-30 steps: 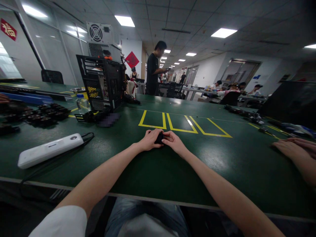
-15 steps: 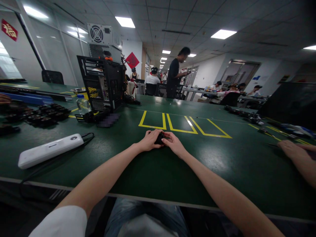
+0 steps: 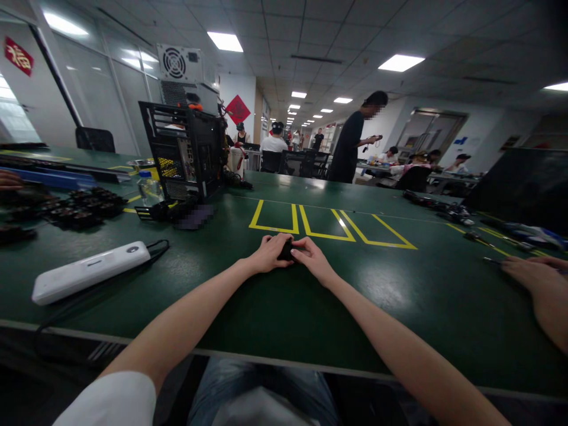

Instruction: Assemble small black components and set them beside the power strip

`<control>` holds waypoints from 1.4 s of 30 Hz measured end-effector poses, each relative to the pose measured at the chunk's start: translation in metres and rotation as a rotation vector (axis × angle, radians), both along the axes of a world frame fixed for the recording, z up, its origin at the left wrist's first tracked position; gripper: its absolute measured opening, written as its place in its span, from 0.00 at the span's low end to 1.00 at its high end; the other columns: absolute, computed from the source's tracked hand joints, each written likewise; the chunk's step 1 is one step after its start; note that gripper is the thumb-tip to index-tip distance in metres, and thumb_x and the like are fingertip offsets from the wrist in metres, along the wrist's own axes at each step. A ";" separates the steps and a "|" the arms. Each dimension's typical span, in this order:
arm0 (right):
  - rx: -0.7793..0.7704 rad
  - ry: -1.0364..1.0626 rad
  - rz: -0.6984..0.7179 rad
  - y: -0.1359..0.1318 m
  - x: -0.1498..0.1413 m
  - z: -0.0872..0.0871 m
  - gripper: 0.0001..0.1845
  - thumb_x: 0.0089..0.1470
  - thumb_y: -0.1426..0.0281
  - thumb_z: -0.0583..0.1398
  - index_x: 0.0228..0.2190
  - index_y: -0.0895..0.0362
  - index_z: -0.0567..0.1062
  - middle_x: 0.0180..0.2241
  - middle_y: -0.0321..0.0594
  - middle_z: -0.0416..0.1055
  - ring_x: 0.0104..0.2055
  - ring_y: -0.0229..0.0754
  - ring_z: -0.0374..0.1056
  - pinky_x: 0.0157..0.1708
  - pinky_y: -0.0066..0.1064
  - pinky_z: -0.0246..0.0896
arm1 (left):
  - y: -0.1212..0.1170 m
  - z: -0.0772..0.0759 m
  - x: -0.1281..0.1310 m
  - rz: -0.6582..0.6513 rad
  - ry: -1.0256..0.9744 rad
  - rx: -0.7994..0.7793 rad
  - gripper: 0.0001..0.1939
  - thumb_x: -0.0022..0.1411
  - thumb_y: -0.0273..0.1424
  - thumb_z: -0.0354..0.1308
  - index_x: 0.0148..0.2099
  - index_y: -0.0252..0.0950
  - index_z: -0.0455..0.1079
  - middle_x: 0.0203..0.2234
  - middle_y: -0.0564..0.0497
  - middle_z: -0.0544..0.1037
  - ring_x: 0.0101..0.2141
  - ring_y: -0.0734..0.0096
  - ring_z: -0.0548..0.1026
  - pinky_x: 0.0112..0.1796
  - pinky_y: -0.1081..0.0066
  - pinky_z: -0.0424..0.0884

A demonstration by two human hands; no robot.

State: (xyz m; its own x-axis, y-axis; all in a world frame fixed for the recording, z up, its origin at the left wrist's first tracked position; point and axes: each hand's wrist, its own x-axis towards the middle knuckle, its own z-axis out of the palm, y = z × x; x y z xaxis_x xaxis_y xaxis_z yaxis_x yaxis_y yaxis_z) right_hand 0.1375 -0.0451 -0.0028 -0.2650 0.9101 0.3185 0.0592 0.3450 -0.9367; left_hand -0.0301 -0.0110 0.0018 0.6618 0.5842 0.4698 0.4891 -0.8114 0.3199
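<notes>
A small black part (image 3: pixel 285 251) is between my two hands, just in front of the yellow tape outlines; its exact kind is too small and covered to make out. My left hand (image 3: pixel 270 254) is wrapped round its left side and top. From the right, the fingertips and thumb of my right hand (image 3: pixel 312 258) pinch at its edge. Both hands rest low over the green table (image 3: pixel 284 313).
Left lie a white elongated device (image 3: pixel 91 271) with a cable, a pile of black parts (image 3: pixel 84 207) and a bottle (image 3: pixel 149 189). An open computer case (image 3: pixel 190 151) stands behind. At right, a co-worker's hand (image 3: pixel 528 272) holds a thin tool; black cables (image 3: pixel 439 207) lie beyond.
My hands and the black part stay almost in place, with the right fingers shifting only slightly. A standing person in the background has moved to the right. The co-worker's hand at right has shifted a little.
</notes>
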 end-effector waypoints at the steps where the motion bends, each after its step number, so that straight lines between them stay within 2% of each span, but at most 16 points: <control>1: 0.000 -0.002 -0.005 0.000 0.000 0.001 0.11 0.44 0.67 0.58 0.33 0.55 0.64 0.38 0.37 0.64 0.37 0.38 0.67 0.41 0.37 0.62 | 0.000 0.000 0.000 -0.001 0.001 0.002 0.27 0.50 0.39 0.54 0.51 0.40 0.49 0.45 0.46 0.63 0.46 0.61 0.62 0.46 0.60 0.52; 10: -0.012 -0.099 -0.047 0.004 0.002 0.000 0.19 0.44 0.68 0.58 0.40 0.55 0.63 0.42 0.40 0.63 0.44 0.41 0.64 0.46 0.39 0.59 | -0.002 0.001 0.000 0.001 -0.004 -0.008 0.28 0.50 0.38 0.54 0.51 0.39 0.49 0.45 0.46 0.63 0.46 0.61 0.62 0.46 0.60 0.51; 18: 0.014 -0.049 0.005 -0.002 0.000 0.002 0.17 0.41 0.71 0.60 0.37 0.54 0.63 0.41 0.37 0.62 0.45 0.40 0.63 0.46 0.37 0.58 | -0.004 0.004 -0.002 -0.001 0.011 -0.024 0.28 0.49 0.36 0.55 0.51 0.40 0.49 0.46 0.46 0.63 0.47 0.61 0.61 0.47 0.59 0.51; 25: 0.019 -0.020 -0.040 0.000 -0.003 -0.001 0.11 0.44 0.67 0.58 0.33 0.55 0.64 0.38 0.37 0.63 0.38 0.38 0.66 0.40 0.33 0.63 | -0.004 0.003 0.000 0.017 0.015 -0.017 0.27 0.50 0.38 0.55 0.51 0.40 0.50 0.46 0.46 0.62 0.47 0.60 0.61 0.47 0.59 0.51; 31: 0.022 -0.068 -0.085 0.005 -0.001 -0.005 0.18 0.44 0.67 0.58 0.39 0.54 0.63 0.41 0.39 0.64 0.43 0.40 0.64 0.45 0.37 0.59 | -0.003 0.003 0.000 0.015 0.012 -0.003 0.28 0.50 0.38 0.54 0.51 0.39 0.49 0.45 0.46 0.63 0.46 0.61 0.62 0.46 0.59 0.51; 38: 0.013 -0.045 -0.002 0.003 0.000 -0.003 0.17 0.42 0.71 0.59 0.37 0.55 0.63 0.41 0.38 0.63 0.46 0.42 0.63 0.45 0.38 0.59 | -0.004 0.003 -0.001 0.008 0.014 -0.002 0.28 0.50 0.37 0.55 0.51 0.39 0.49 0.46 0.45 0.62 0.46 0.61 0.61 0.46 0.60 0.52; 42: 0.015 -0.042 -0.002 -0.001 0.000 -0.002 0.17 0.41 0.71 0.60 0.36 0.54 0.62 0.42 0.37 0.62 0.44 0.41 0.64 0.45 0.37 0.60 | -0.004 0.003 -0.001 0.006 0.012 -0.014 0.28 0.49 0.35 0.55 0.51 0.39 0.49 0.46 0.46 0.63 0.47 0.61 0.61 0.47 0.60 0.51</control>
State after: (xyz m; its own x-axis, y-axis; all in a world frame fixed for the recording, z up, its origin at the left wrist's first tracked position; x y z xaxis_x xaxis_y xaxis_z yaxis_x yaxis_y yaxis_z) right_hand 0.1372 -0.0459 -0.0050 -0.2766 0.9058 0.3209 0.0990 0.3590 -0.9281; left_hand -0.0313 -0.0147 0.0051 0.6643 0.5944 0.4531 0.4976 -0.8041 0.3254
